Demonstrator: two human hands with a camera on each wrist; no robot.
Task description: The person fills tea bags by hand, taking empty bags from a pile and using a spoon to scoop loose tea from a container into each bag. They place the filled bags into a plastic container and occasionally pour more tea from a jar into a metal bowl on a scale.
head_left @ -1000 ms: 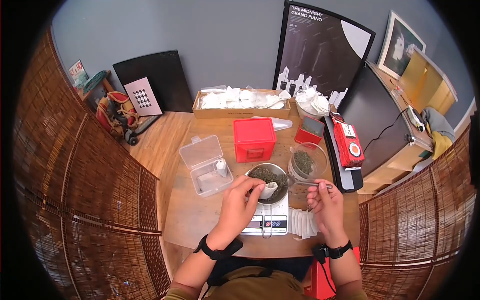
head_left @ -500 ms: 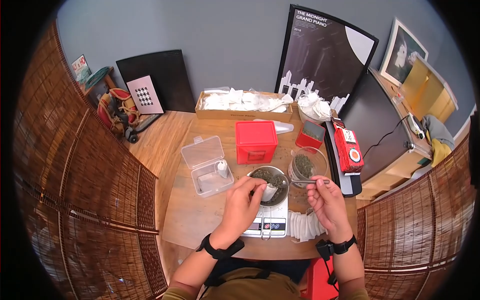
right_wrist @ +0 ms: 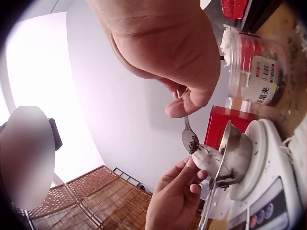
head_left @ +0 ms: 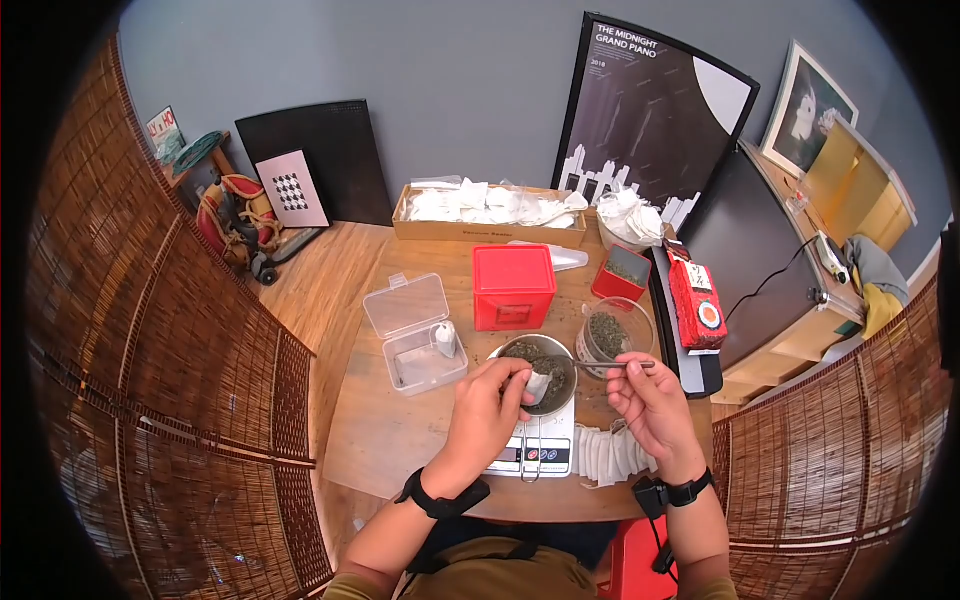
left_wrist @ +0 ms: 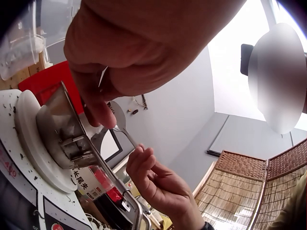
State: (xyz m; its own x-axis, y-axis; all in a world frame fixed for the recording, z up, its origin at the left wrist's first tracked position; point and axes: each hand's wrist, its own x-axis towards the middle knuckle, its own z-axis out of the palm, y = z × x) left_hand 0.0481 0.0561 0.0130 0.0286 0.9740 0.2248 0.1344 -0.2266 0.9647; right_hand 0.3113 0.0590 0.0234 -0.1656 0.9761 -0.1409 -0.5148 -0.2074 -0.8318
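Observation:
My left hand (head_left: 487, 412) pinches a small white bag (head_left: 538, 386) over a metal pan (head_left: 560, 397) of dark dried leaves, which stands on a white scale (head_left: 556, 440). Between thumb and fingers, my right hand (head_left: 652, 412) holds a metal spoon. In the right wrist view the spoon's bowl (right_wrist: 188, 138) carries dark leaves at the mouth of the white bag (right_wrist: 207, 160), and the left hand (right_wrist: 173, 197) grips that bag from below. The left wrist view shows the pan's side (left_wrist: 56, 125) under the left hand (left_wrist: 124, 52).
Flat white bags (head_left: 612, 456) lie in a row right of the scale. Left stands an open clear box (head_left: 408, 372) with one filled bag. Behind are a red tin (head_left: 513, 290), a clear tub of leaves (head_left: 640, 318), a small red container (head_left: 613, 282) and a cardboard box (head_left: 480, 234).
The right hand and spoon have moved left, bringing the spoon closer to the white bag. The left hand still pinches the bag over the pan.

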